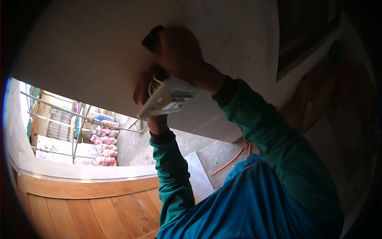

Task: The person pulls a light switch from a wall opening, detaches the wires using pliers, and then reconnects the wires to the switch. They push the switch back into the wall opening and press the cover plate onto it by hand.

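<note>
From here, my right hand (179, 49) is gripping a dark object (151, 38); my left hand (142, 91) is holding the white fixture (161, 100), tilting beside the pale surface (99, 51), its yellow wire (157, 79) showing uncovered.

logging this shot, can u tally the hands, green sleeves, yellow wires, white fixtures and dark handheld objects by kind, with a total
Left hand and right hand: 2
Green sleeves: 2
Yellow wire: 1
White fixture: 1
Dark object: 1
Total: 7
</note>
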`<state>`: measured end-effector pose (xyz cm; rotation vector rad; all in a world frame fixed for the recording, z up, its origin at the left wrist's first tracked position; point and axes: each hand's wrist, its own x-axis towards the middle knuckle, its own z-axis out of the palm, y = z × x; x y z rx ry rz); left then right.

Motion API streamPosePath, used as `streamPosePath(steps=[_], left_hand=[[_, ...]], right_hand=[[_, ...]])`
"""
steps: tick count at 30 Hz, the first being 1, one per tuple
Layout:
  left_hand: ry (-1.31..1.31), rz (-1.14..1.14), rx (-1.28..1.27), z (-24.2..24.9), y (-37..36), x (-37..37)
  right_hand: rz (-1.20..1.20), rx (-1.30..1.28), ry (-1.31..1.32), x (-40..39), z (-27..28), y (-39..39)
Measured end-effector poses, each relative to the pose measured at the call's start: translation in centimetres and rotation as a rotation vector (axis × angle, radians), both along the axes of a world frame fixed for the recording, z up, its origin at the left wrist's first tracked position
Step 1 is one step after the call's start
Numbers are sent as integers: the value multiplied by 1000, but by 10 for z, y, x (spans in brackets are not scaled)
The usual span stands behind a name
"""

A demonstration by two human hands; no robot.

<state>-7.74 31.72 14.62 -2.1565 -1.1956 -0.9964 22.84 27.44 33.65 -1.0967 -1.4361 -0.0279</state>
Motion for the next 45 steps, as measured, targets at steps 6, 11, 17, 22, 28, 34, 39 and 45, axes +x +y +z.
streamPosePath(steps=[6, 11, 17, 22, 28, 34, 39, 45], left_hand=[[-315, -261, -63, 114, -68, 136], [-299, -173, -54, 89, -44, 114], [-328, -212, 34, 101, -51, 144], [-174, -167, 279, 156, -75, 199], [-172, -76, 368, 151, -68, 214], [-245, -44, 320, 151, -68, 219], [-142, 139, 349, 169, -73, 222], [-165, 268, 316, 181, -73, 228]], right_hand=[[-19, -4, 14, -1, 2, 0], [22, 5, -13, -3, 4, -4], [123, 7, -175, 21, 10, -3], [723, -389, 171, 114, 29, -65], [236, 126, -432, 97, -20, -105], [226, 268, -244, 81, -41, -70], [221, 289, -316, 97, -21, -57], [264, 248, -266, 96, -12, -48]])
